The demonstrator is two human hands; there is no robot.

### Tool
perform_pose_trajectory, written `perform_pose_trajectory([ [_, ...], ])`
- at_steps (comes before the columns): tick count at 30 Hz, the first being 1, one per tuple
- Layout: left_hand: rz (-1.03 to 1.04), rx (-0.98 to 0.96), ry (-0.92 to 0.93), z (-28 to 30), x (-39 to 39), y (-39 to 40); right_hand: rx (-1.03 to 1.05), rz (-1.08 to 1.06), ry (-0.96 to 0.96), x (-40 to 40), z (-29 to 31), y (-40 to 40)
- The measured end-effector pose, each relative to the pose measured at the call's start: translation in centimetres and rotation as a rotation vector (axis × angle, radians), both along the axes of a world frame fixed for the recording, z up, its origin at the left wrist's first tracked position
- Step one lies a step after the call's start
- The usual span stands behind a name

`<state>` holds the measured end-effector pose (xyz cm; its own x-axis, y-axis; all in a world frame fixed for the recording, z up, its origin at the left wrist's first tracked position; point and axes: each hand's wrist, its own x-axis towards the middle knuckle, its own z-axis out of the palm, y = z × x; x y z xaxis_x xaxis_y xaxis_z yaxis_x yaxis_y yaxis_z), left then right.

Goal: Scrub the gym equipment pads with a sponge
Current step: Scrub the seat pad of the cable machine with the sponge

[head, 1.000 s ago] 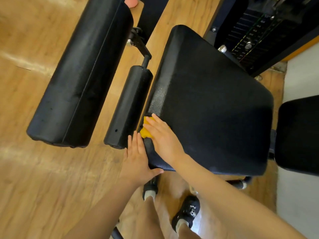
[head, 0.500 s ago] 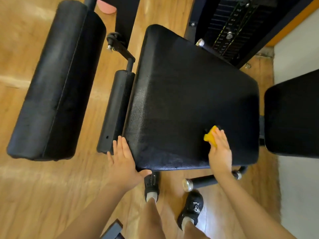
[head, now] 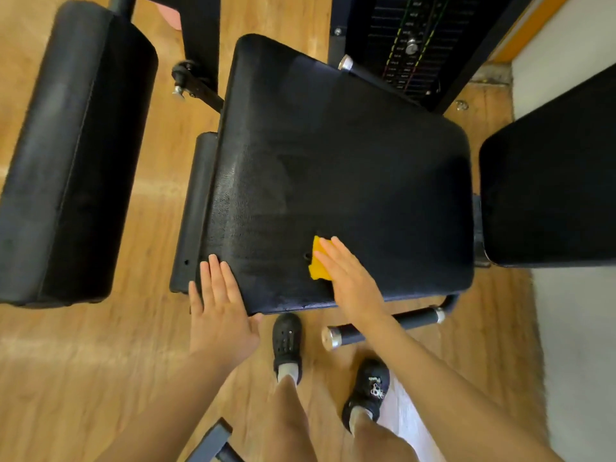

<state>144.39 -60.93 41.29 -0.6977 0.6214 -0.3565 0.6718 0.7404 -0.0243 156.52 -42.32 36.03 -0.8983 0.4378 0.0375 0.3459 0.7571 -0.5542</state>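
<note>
**Sponge flat on the seat pad**

My black shoes stand on the wood floor at 6 o'clock. My left hand rests with straight fingers on the seat pad's near-left corner. My right hand, fingers straight, presses the yellow sponge onto the pad's near edge. A long roller pad lies at 9 o'clock, the weight stack at 1 o'clock.

We look down on a wooden plank floor, warm orange-brown, with pale bands of light glancing across its left side. At the top stands a black weight stack with coloured markings in a dark frame. Along the right runs a white wall, with an orange strip near the upper corner
</note>
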Motion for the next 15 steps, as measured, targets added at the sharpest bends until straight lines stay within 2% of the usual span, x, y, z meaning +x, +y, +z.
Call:
perform_pose_trajectory([
  [3, -0.037, -0.037, -0.022, 0.4, 1.1, 1.6, 0.071, -0.125, -0.148, 5.6, -1.4, 4.6],
  [5, -0.028, -0.081, -0.037, 0.5, 1.4, 2.3, 0.042, -0.198, -0.218, 9.2, -2.5, 7.6],
  [9, -0.021, -0.088, -0.077, 0.5, 1.1, 2.3, -0.106, -0.326, -0.213, 12.8, -2.6, 11.5],
  [15, 0.059, -0.369, -0.213, 1.5, 0.7, 3.8, -0.22, -0.631, -0.193, 14.2, -2.7, 13.0],
])
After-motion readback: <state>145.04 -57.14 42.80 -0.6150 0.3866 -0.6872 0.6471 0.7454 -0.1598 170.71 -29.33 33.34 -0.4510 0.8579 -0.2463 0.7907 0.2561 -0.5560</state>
